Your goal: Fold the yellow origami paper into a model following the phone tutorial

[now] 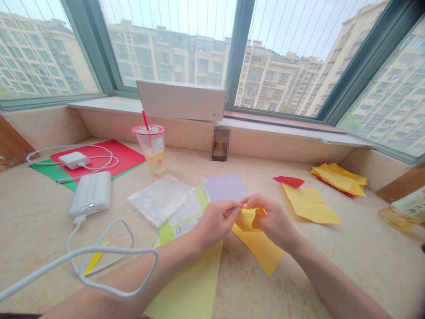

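A small piece of yellow paper (248, 220), bent into a curve, is held up between my two hands. My left hand (222, 218) pinches its left edge with the thumb and fingers. On the other side my right hand (272, 220) grips the paper, fingertips close to those of the left. Beneath them an orange-yellow sheet (260, 250) lies on the counter. Just behind the hands is a purple paper sheet (227, 188). A larger pale yellow sheet (194, 283) extends under my left forearm, beside a green printed packet (186, 217).
At left stand a white power bank (91, 192) with looping cables and a drink cup (152, 150) with a straw. A clear plastic sleeve (161, 199) lies centre-left. Yellow papers (312, 204) and a bottle (407, 208) are at right. Behind is a white box (182, 101).
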`<state>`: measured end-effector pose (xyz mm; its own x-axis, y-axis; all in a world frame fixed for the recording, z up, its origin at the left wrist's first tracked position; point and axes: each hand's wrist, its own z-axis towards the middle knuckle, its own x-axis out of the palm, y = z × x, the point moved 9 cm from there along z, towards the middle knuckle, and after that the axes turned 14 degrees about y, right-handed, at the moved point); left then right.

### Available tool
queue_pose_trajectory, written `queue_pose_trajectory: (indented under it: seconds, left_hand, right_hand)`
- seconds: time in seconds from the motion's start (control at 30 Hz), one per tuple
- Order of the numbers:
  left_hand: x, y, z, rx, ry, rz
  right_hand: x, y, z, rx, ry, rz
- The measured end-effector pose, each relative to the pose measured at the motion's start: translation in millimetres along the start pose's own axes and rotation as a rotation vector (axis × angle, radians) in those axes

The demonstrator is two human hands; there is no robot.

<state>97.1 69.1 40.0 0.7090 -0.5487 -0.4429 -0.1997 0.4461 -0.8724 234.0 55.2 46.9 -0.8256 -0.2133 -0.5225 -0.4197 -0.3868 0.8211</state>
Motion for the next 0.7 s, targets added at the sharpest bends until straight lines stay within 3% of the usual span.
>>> queue_pose_trajectory:
  seconds: [0.3,0.43,0.53,0.7]
  left_hand:
    - [15.0,-17,-2,-0.046,0.319,0.066]
    - [14.3,-13,-2,-0.072,0.309,0.030]
    - [8.1,-7,-3,-0.093,0.242,-0.080]
    - [0.6,-8,-3,-0.094,0.153,-0.216]
  right_hand:
    - [17,10,-1,0.005,0.113,-0.252]
    - [14,14,-3,-0.020,0.113,-0.259]
    - [2,11,-7,0.010,0.041,-0.239]
    - [-2,3,-11,0.031,0.086,0.018]
